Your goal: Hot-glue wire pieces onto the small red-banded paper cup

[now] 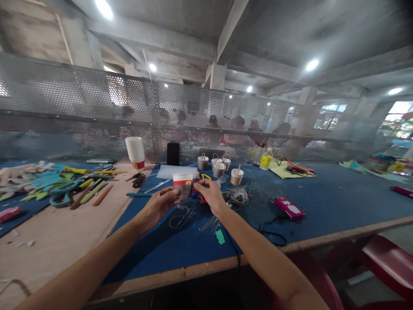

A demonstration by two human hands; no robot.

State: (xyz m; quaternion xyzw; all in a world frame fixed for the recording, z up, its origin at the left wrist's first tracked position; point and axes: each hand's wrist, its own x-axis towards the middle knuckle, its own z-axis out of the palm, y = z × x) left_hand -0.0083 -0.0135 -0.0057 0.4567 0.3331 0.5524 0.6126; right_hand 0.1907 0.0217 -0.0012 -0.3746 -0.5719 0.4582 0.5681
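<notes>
A paper cup (183,183) with a white rim, a red band and a grey-brown lower part is held upright above the blue table. My left hand (161,204) grips its left side, fingers closed round it. At its right side, the closed fingers of my right hand (210,196) press against the cup wall; their tips are partly hidden. Behind my right hand stand several small grey cups (219,168), some with looped handles. A cup with a stick (236,176) is farther right. Grey string (238,196) lies tangled beside my right hand, near thin wires (209,224).
White paper cups (134,150) stand stacked at back left, near a black phone-like slab (173,154). Scissors (63,196) and craft knives lie left. A yellow-labelled bottle (266,160) and a purple box (289,208) are right. A perforated metal screen (97,94) runs behind.
</notes>
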